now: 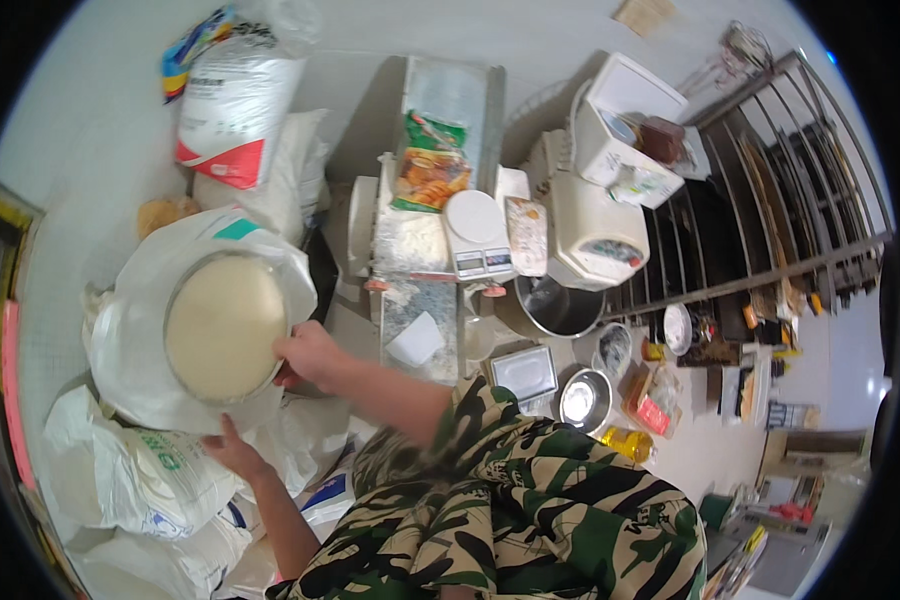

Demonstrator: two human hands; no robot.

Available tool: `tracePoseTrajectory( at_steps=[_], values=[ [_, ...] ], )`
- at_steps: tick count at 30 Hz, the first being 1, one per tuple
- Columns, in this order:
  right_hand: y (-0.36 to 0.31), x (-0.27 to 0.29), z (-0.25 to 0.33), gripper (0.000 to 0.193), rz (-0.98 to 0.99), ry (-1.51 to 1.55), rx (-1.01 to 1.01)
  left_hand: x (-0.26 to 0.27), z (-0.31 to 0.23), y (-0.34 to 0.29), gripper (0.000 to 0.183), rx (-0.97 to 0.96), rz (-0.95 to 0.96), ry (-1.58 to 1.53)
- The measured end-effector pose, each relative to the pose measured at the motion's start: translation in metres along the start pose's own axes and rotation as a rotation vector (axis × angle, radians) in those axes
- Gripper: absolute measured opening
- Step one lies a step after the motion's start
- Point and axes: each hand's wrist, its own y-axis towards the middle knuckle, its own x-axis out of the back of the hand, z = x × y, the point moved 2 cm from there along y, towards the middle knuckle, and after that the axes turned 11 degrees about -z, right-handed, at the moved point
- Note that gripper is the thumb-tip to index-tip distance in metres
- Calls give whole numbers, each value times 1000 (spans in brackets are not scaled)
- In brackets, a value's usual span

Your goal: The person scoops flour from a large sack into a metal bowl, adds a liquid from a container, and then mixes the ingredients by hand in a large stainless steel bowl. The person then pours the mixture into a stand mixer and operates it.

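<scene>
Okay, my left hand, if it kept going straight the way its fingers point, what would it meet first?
Most likely the near side of the white sack beneath the round vessel; your left hand looks very close to it, though depth is unclear.

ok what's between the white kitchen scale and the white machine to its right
In the head view, a flat pale-and-brown slab, possibly a packet, lies between the kitchen scale and the white machine.
</scene>
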Motion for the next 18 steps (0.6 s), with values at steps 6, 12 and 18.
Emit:
tracePoseTrajectory(
  at_steps=[6, 12, 18],
  values=[
    [-66, 31, 0, 21, -41, -8, 2, -37, 43, 16, 57, 545, 528, -600],
    [-137, 80, 3, 22, -4, 77, 70, -61, -102, 267, 43, 729, 950, -556],
    [-181, 140, -20, 26, -71, 169, 142, -92, -293, 329, 53, 167, 521, -584]
  ],
)
